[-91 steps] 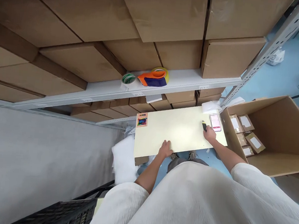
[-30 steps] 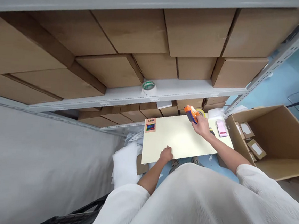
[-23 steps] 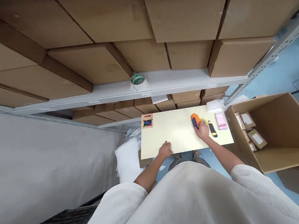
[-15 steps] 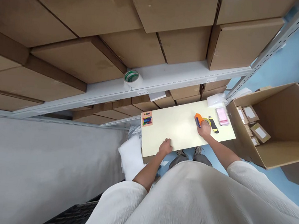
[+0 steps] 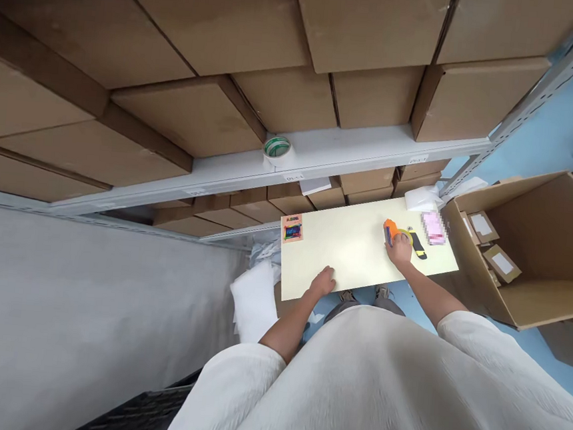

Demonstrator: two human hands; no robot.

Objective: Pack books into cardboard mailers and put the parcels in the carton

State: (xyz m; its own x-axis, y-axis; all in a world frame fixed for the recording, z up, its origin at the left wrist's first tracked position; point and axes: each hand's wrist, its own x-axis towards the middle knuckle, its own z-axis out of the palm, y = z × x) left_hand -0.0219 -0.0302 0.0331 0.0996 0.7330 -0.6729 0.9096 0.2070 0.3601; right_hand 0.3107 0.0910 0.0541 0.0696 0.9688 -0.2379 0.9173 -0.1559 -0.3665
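My right hand [image 5: 400, 250] is closed around an orange tape dispenser [image 5: 390, 230] with a yellow roll, low on the pale tabletop [image 5: 344, 247]. Just right of that hand lies a black and yellow utility knife [image 5: 419, 244]. My left hand [image 5: 323, 282] rests at the tabletop's near edge with its fingers curled in, and I see nothing in it. A small colourful printed card [image 5: 293, 228] lies at the table's left end. Toward the right end is a pink, pixelated item [image 5: 434, 228].
A large open carton [image 5: 555, 245] holding several small labelled boxes [image 5: 503, 263] stands right of the table. Behind it, a shelf [image 5: 343, 143] carries brown cartons [image 5: 377, 96] and a tape roll [image 5: 277, 148]. White foam sheets [image 5: 255, 302] lean at the table's left, near a grey wall [image 5: 94, 292].
The camera view has shifted slightly, so the shelf and table appear farther right. Both hands keep about the same places on the table, and the tape dispenser stays in my right hand.
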